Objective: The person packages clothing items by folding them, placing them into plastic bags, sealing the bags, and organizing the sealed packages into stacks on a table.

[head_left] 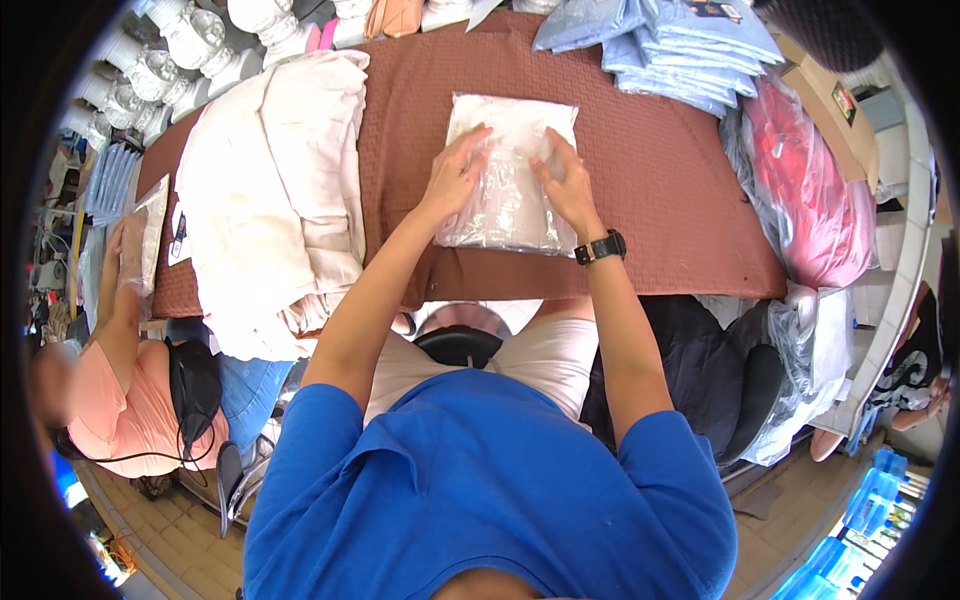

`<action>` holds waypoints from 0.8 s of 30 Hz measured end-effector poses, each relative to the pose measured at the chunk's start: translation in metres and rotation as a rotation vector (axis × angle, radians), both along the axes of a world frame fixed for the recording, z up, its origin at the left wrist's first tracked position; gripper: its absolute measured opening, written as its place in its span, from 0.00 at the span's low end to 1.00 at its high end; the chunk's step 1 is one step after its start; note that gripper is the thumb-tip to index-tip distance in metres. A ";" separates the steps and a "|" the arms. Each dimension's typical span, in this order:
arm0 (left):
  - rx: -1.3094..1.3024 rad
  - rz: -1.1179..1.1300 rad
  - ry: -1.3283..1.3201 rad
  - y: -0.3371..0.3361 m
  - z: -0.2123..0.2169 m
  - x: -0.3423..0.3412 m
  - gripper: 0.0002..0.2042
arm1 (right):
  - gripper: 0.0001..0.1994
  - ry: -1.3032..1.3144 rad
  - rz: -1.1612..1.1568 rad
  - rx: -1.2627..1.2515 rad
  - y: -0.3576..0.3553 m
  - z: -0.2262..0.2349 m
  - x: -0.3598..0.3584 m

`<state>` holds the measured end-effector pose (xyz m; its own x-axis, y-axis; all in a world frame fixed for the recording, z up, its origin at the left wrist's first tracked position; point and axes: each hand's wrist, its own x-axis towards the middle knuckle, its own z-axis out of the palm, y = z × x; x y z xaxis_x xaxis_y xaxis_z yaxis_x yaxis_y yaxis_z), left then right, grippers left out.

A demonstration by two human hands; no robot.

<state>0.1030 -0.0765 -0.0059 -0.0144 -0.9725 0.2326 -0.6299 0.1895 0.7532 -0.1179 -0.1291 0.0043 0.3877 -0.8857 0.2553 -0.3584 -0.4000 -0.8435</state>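
Note:
A folded cream garment in a clear plastic bag lies flat on the brown tablecloth in front of me. My left hand rests on the bag's left side, fingers stretched out toward its middle. On the right side my right hand lies on the plastic in the same way, fingers apart. Neither hand grips the bag. A dark watch is on my right wrist. Left of the bag, a large pile of cream garments spreads over the table and hangs past its near edge.
Bagged light-blue garments are stacked at the far right. A cardboard box and a large clear bag of red items stand at the right edge. White ornate posts line the far left. A seated person handles another bag at left.

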 end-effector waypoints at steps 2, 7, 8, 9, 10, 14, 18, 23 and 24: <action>-0.146 0.070 -0.029 -0.013 0.012 0.006 0.24 | 0.25 0.185 -0.137 -0.273 -0.013 0.021 0.018; -0.173 0.182 -0.431 -0.055 -0.003 -0.011 0.26 | 0.25 0.544 -0.256 -0.545 -0.047 -0.006 0.043; -0.144 0.183 -0.428 -0.054 -0.005 -0.016 0.26 | 0.26 0.527 -0.279 -0.447 -0.047 -0.016 0.039; -0.098 0.192 -0.431 -0.047 -0.010 -0.015 0.27 | 0.26 0.527 -0.272 -0.429 -0.043 -0.018 0.039; -0.045 0.213 -0.443 -0.045 -0.012 -0.012 0.29 | 0.27 0.528 -0.266 -0.413 -0.041 -0.019 0.039; -0.048 0.229 -0.472 -0.044 -0.015 -0.010 0.30 | 0.28 0.561 -0.255 -0.374 -0.038 -0.018 0.040; -0.067 0.252 -0.475 -0.044 -0.016 -0.014 0.31 | 0.28 0.565 -0.274 -0.380 -0.041 -0.018 0.037; -0.002 0.228 -0.222 -0.064 -0.018 -0.002 0.32 | 0.26 0.335 -0.177 -0.178 -0.065 -0.019 0.026; 0.059 0.201 -0.053 -0.074 -0.017 0.020 0.32 | 0.26 0.226 -0.107 -0.104 -0.069 -0.018 0.025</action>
